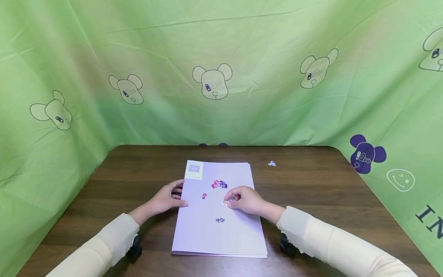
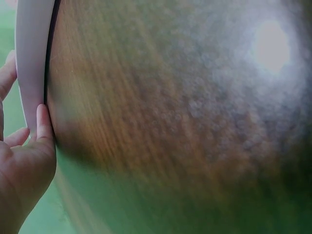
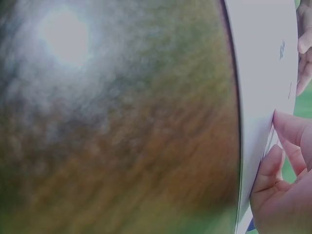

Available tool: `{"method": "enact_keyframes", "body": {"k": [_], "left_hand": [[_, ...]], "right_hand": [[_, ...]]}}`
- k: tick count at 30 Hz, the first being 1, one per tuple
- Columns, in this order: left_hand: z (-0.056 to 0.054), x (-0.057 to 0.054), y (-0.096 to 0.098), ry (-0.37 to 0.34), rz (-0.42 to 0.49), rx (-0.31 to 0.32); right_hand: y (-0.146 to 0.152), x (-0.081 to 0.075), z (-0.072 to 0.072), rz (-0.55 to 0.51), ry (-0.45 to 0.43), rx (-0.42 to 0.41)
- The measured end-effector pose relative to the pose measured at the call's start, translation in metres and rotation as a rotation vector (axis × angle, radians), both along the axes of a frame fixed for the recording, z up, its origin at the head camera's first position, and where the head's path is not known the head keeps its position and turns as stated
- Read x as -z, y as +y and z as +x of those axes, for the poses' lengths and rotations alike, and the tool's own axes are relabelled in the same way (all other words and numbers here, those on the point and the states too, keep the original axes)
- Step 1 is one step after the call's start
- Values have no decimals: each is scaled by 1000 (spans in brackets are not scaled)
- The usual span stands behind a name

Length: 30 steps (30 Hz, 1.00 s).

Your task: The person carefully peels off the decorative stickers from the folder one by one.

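A stack of large white paper (image 1: 211, 238) lies on the table, with a pale label at its far left corner. My left hand (image 1: 163, 199) rests at its left edge, thumb on the top sheet and the other fingers along the side. Over the right half of the sheet, my right hand (image 1: 246, 200) pinches a small pinkish sticker (image 1: 226, 202) between thumb and fingertips, close to the paper. Around it on the sheet are a pink and purple sticker (image 1: 219, 184), a small reddish one (image 1: 204, 196) and a greyish purple one (image 1: 220, 220).
A small white scrap (image 1: 272, 163) lies on the brown wooden table (image 1: 311, 192) beyond the stack's right side. Green printed cloth (image 1: 214, 123) hangs behind the table and at both sides.
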<state>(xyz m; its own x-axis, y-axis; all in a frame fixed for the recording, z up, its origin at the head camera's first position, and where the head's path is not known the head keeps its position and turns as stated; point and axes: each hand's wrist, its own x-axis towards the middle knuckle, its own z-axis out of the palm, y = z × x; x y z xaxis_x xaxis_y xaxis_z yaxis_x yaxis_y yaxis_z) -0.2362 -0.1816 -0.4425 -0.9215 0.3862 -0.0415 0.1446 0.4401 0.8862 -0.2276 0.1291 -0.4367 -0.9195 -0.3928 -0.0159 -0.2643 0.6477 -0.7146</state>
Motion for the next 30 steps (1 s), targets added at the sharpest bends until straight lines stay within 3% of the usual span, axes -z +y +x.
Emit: {"method": "enact_keyframes", "body": {"k": [11, 22, 30], "left_hand": [[-3, 3, 0, 12, 6, 7], [-2, 4, -2, 4, 5, 0], [-3, 4, -2, -3, 0, 0]], "right_hand": [[2, -6, 4, -23, -2, -15], [4, 1, 0, -66, -4, -11], [2, 0, -1, -16, 12, -9]]}}
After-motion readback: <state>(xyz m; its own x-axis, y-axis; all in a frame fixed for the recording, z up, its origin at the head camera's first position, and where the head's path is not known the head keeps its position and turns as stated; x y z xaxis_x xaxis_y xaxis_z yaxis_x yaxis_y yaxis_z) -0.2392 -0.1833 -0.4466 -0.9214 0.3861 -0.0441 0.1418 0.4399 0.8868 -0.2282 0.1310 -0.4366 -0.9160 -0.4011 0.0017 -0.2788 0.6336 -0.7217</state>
